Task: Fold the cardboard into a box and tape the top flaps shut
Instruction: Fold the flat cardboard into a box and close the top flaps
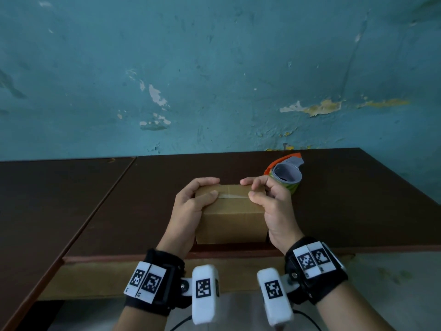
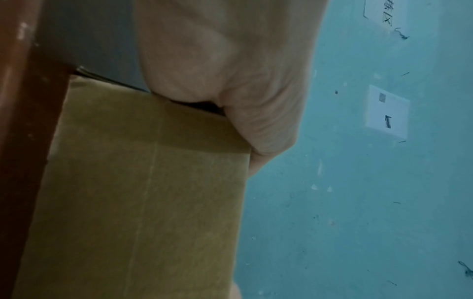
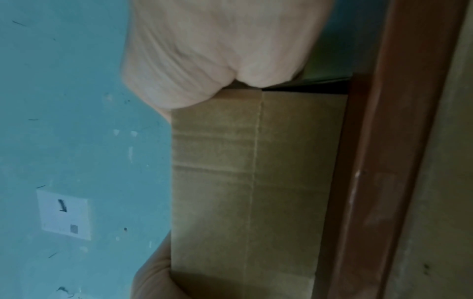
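A small brown cardboard box (image 1: 232,222) stands near the front edge of the dark table (image 1: 119,211), its top flaps closed. A clear tape strip (image 1: 232,195) runs along the top seam. My left hand (image 1: 191,204) grips the box's left end, fingers curled over the far edge and thumb lying on the tape. My right hand (image 1: 268,199) grips the right end, thumb on the tape's other end, fingers bent over the top. In both wrist views the box (image 2: 143,202) (image 3: 243,192) fills the middle, with only the palm (image 2: 230,70) (image 3: 217,50) showing.
A tape dispenser (image 1: 285,174) with an orange handle and a grey roll core sits just behind my right hand. A teal wall (image 1: 214,68) with peeling paint rises behind the table. A second table (image 1: 47,199) adjoins on the left.
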Motion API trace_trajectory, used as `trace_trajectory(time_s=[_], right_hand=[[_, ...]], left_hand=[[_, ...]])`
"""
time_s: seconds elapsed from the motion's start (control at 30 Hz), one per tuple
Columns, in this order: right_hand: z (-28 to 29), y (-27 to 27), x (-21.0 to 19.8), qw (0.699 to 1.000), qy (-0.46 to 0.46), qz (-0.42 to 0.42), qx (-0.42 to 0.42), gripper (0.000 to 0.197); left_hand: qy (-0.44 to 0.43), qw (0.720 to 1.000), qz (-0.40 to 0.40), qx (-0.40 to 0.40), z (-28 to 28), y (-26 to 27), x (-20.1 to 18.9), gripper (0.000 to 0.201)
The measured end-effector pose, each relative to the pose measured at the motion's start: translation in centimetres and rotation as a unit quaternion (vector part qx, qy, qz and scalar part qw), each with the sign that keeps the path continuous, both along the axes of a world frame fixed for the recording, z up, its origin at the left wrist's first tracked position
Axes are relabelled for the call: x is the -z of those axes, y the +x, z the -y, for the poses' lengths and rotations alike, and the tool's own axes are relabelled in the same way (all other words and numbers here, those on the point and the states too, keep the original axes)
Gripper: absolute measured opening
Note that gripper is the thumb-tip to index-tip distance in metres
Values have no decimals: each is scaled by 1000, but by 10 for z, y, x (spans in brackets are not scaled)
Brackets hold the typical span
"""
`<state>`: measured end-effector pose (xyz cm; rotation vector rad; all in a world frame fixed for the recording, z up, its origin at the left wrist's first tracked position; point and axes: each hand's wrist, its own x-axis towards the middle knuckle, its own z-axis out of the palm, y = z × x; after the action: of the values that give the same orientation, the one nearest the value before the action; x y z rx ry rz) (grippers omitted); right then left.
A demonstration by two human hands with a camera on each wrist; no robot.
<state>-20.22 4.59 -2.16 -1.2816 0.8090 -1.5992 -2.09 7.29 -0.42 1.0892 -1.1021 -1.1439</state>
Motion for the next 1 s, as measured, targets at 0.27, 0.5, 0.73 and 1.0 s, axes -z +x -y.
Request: trace_trajectory(time_s=[0.27, 0.5, 0.73, 1.0], right_hand=[[1, -3, 0, 1000, 7, -11, -19, 11], [3, -6, -1, 999, 15, -15, -25, 14], [4, -6, 1, 1000, 11, -19, -12, 12], [15, -37, -11, 999, 18, 26, 39, 18]], left_hand=[[34, 998, -27, -43, 0, -6, 4, 20], [35, 998, -39, -36, 7, -8, 7, 18], [35, 997, -44, -44, 7, -8, 7, 16], [31, 999, -29, -29, 6, -7, 2, 20]])
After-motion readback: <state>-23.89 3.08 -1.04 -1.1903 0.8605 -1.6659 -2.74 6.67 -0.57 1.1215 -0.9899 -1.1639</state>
